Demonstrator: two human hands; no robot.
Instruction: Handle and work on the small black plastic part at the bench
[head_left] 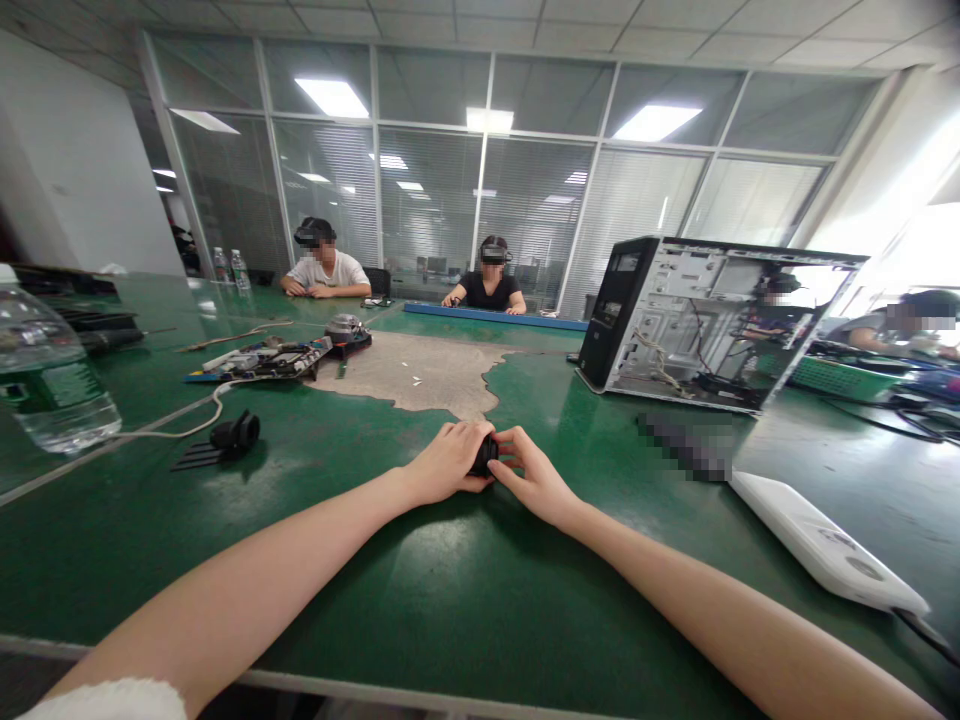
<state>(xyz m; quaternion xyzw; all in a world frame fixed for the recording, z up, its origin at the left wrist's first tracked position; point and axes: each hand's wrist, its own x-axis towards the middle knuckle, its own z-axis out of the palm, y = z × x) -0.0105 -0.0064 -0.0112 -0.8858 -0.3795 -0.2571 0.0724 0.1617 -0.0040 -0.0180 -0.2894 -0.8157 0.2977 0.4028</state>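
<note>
Both hands meet over the green tabletop (450,580), just in front of a torn beige patch (420,370). Between them is a small black part (484,458), mostly covered by fingers, so its kind is unclear. My left hand (448,462) wraps over its left side, fingers curled. From the other side, my right hand (534,478) pinches it with thumb and fingertips. To the left lies a black plastic piece with a round end and several prongs (234,435), apart from both hands.
An open computer case (690,320) stands at right, near a white power strip (832,545) and a green basket (847,378). Circuit boards (266,358) lie back left; a water bottle (52,385) stands at far left. Several people sit around the table.
</note>
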